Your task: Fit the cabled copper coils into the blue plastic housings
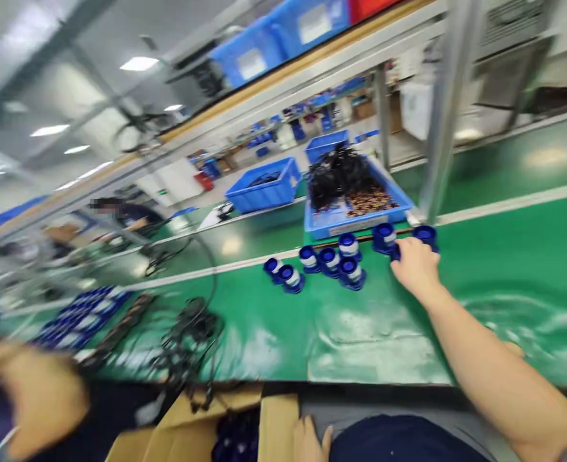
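Note:
My right hand [415, 264] reaches across the green work surface, its fingers closed at the flange of a blue flanged plastic part [384, 236] with a white band. Another blue part [425, 236] stands just behind that hand. To its left, several similar blue parts [330, 260] stand upright in a loose group. My left hand [310, 441] is low at the bottom edge, by the flap of an open cardboard box [278, 423]. Its fingers are apart, and I see nothing in them. Dark blue items lie inside the box, too dim to make out.
A blue tray [355, 224] holds black bundles and small copper-coloured pieces; a blue bin [264, 186] stands beyond. Tangled black cables [194, 327] lie left, near rows of blue parts [81, 317]. A co-worker's blurred arm [43, 391] is at far left. A metal post [449, 115] rises behind.

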{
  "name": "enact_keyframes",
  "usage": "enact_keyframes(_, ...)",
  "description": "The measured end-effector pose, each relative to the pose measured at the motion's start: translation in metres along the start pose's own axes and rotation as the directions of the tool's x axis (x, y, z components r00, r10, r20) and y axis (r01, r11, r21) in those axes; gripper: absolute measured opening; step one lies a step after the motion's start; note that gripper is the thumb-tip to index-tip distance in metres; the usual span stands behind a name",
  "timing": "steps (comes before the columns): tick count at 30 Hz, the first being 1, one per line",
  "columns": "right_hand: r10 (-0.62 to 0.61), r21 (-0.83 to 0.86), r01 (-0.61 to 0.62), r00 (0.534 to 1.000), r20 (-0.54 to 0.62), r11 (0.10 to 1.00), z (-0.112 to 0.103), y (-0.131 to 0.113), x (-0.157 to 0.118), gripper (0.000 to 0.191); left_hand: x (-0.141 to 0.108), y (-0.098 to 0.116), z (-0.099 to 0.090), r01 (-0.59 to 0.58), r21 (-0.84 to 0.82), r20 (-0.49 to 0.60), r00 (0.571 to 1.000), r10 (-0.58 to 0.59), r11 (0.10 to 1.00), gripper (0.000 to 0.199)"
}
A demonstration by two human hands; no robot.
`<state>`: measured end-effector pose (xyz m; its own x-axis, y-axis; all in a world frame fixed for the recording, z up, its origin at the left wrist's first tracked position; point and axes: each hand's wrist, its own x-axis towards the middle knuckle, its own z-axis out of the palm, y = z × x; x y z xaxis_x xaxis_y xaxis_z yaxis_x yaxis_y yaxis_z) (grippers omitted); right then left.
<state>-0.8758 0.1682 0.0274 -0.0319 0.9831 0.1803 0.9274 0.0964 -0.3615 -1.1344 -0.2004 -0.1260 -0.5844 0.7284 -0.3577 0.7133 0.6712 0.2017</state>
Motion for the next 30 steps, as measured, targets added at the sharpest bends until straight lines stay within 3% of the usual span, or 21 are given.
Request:
enact_keyframes(2, -0.074, 0.034, 0.076, 0.995, -0.064, 0.997, 0.012, 0.011, 0.007, 0.041, 0.007, 0.003, 0.002, 0.072, 0.112, 0.157, 0.984, -0.089, 0.991, 0.032)
enact_keyframes(4, -0.197, 0.11, 0.211, 0.973, -0.123, 0.971, 0.03, 0.017, 0.016, 0.046, 0.015, 0.002, 0.0, 0.093, 0.083, 0.247, 0.963, -0.111, 0.992, 0.024)
enact_keyframes(9, -0.35, 0.239, 0.388, 0.918, -0.187, 0.89, 0.063, 0.013, 0.019, 0.057, 0.009, -0.002, -0.012, 0.052, -0.033, 0.287, 0.957, -0.04, 0.998, 0.016)
enact_keyframes(13, -0.329, 0.201, 0.399, 0.893, -0.306, 0.895, 0.06, 0.006, 0.01, 0.065, -0.021, -0.011, -0.019, 0.057, -0.088, 0.329, 0.944, -0.025, 0.994, 0.018)
enact_keyframes(16, -0.25, 0.29, 0.371, 0.891, -0.379, 0.882, 0.052, -0.005, -0.003, 0.067, -0.044, -0.02, -0.017, 0.11, -0.211, 0.304, 0.952, -0.042, 0.971, 0.016)
enact_keyframes(19, -0.332, 0.45, 0.378, 0.926, -0.18, 0.809, 0.054, -0.022, -0.026, 0.055, -0.056, -0.02, -0.024, 0.098, -0.522, 0.197, 0.98, 0.008, 0.847, 0.013)
enact_keyframes(20, -0.415, 0.486, 0.392, 0.907, -0.065, 0.781, 0.057, -0.028, -0.034, 0.052, -0.055, -0.017, -0.033, 0.056, -0.614, 0.124, 0.992, 0.026, 0.787, 0.015)
enact_keyframes(22, -0.586, 0.513, 0.445, 0.796, 0.148, 0.734, 0.068, -0.038, -0.046, 0.051, -0.047, -0.009, -0.063, -0.08, -0.695, -0.082, 0.996, 0.032, 0.714, 0.024)
enact_keyframes(24, -0.661, 0.495, 0.49, 0.703, 0.262, 0.718, 0.079, -0.044, -0.052, 0.053, -0.025, 0.003, -0.102, -0.256, -0.636, -0.325, 0.944, 0.048, 0.728, 0.03)
enact_keyframes(25, -0.662, 0.472, 0.501, 0.698, 0.275, 0.725, 0.083, -0.045, -0.052, 0.055, -0.01, 0.01, -0.121, -0.342, -0.57, -0.454, 0.889, 0.061, 0.747, 0.031)
enact_keyframes(27, -0.629, 0.427, 0.499, 0.737, 0.248, 0.754, 0.089, -0.045, -0.048, 0.059, 0.028, 0.026, -0.151, -0.449, -0.425, -0.612, 0.782, 0.116, 0.786, 0.034)
enact_keyframes(28, -0.61, 0.415, 0.49, 0.758, 0.232, 0.767, 0.09, -0.044, -0.046, 0.06, 0.049, 0.034, -0.16, -0.453, -0.346, -0.639, 0.755, 0.148, 0.822, 0.037)
enact_keyframes(30, -0.581, 0.406, 0.47, 0.786, 0.211, 0.784, 0.091, -0.041, -0.042, 0.06, 0.085, 0.051, -0.167, -0.377, -0.188, -0.575, 0.791, 0.209, 0.907, 0.053)
